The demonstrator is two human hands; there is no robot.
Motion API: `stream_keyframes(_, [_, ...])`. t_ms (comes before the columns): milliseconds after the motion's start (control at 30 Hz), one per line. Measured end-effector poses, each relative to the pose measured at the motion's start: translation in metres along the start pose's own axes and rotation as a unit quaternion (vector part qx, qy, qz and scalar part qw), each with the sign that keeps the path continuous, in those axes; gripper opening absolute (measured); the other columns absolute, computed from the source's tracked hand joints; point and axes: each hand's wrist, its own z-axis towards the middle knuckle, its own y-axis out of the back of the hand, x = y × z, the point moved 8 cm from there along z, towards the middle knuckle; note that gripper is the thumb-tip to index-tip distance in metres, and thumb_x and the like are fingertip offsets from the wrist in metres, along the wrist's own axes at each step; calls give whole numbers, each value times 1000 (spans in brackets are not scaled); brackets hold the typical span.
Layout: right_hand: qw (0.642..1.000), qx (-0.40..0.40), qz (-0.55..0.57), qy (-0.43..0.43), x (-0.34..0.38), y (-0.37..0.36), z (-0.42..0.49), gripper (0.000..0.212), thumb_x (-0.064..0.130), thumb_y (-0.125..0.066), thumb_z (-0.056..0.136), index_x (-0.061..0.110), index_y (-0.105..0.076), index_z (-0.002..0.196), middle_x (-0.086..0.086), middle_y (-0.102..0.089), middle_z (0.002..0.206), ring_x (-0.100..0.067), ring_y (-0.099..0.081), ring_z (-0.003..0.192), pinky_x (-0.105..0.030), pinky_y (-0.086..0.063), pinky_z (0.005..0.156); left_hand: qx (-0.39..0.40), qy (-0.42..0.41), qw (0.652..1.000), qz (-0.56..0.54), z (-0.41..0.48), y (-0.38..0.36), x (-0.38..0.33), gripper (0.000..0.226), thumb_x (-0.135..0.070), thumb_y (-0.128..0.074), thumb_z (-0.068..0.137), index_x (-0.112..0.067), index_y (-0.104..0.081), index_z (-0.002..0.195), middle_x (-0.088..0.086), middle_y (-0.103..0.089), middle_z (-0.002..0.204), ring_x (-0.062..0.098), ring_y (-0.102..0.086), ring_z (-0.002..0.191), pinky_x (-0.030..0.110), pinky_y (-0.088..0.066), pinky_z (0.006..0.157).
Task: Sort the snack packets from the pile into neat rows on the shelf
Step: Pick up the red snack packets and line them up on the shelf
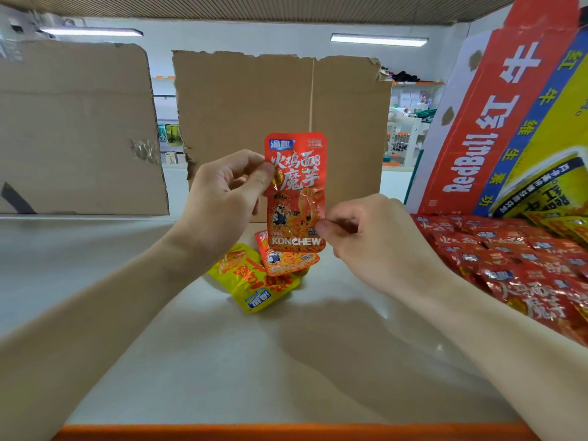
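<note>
- Left hand [222, 189] raised above the shelf [222, 361], forearm reaching in from the lower left, back of the hand toward the camera; grip closed in a pinch, thumb and curled fingers on the left edge of a red snack packet [296, 192], in its upper half.
- Right hand [366, 237] reaching in from the lower right, a little lower; grip closed as well, thumb and forefinger pinching the same packet's right edge near the bottom, other fingers curled toward the palm.
- Held upright between both hands, printed face to the camera, "KONCHEW" along the bottom, clear of the shelf surface.
- Directly beneath, lying on the white shelf: a second red packet [286, 259] overlapping a yellow packet [251, 278], the yellow one upside down to the camera; possibly more under them, hard to tell from this angle.
- At the right of the shelf, overlapping rows of red packets [509, 259] laid flat, with yellow packets [566, 224] behind them at the far right.
- Tilted behind those rows, a Red Bull carton [496, 122] in red, blue and yellow; contents, if any, out of sight.
- Along the back, two torn cardboard sheets standing upright, a left sheet [79, 128] and a middle sheet [254, 106], a gap between them.
- Orange front edge [286, 431] of the shelf along the bottom of the view.
</note>
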Motion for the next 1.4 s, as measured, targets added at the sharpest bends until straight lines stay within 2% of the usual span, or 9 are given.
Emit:
stream_keyframes(167, [1000,13,-18,-16,-6,0,0,41,27,-64,92,21,-57,52,-7,-58,52,-27,-52,56,-33,-40,57,16,-23,1000,5,-4,-2,-5,22,-14,-53,101,-11,-65,82,13,-45,62,7,-36,48,16,-33,46])
stream_keyframes(367, [995,62,-51,-51,-14,-5,-2,26,29,-63,92,8,-71,78,-17,-62,67,-32,-58,73,-33,-51,66,47,-59,994,72,-6,-8,-4,23,-16,-56,99,-21,-64,78,-4,-45,58,9,-36,54,17,-31,50])
stream_keyframes(500, [996,57,-56,-51,-13,-2,-1,28,30,-64,92,10,-70,73,-17,-61,66,-32,-56,71,-31,-49,64,36,-62,994,80,-4,-4,-4,24,-18,-57,99,-24,-64,77,-9,-50,55,9,-38,55,20,-35,51])
stream_keyframes(600, [996,49,-64,-47,-11,0,-1,32,30,-63,92,14,-67,65,-16,-61,63,-30,-55,68,-31,-47,61,24,-66,993,90,-3,-2,-3,20,-20,-58,99,-20,-65,80,9,-56,63,13,-40,55,29,-36,54])
stream_keyframes(833, [997,19,-5,-81,-9,6,-3,30,22,-70,88,35,-60,63,19,-57,50,8,-55,52,-6,-37,52,8,-74,995,72,-4,0,-9,24,-18,-58,99,-24,-63,76,-9,-57,58,3,-43,52,15,-36,50])
stream_keyframes(1033, [996,-2,-10,-90,3,23,-11,9,21,-71,87,18,-78,82,2,-74,72,-13,-71,70,-31,-58,70,10,-89,996,28,-9,-1,-22,23,-19,-56,100,-21,-63,79,-12,-57,58,2,-44,49,18,-37,46])
stream_keyframes(1133, [996,-10,-25,-89,8,32,-20,15,22,-71,87,15,-77,75,6,-68,58,-7,-63,55,-23,-51,58,9,-110,994,22,-13,-2,-31,20,-19,-56,100,-14,-66,83,-1,-63,66,5,-47,54,32,-42,52])
stream_keyframes(1267, [994,-43,-23,-96,12,44,-38,11,22,-73,86,18,-77,76,12,-60,49,1,-53,45,-15,-41,50,28,-143,989,6,-22,-7,-44,20,-17,-57,99,-10,-66,82,4,-64,69,13,-52,56,31,-44,53])
stream_keyframes(1400, [993,-64,-23,-95,21,52,-61,20,22,-74,85,9,-74,70,-9,-60,54,-8,-43,48,-24,-35,52,53,-199,978,-7,-34,-11,-63,22,-15,-53,95,-10,-57,74,-7,-51,59,8,-43,52,24,-36,50])
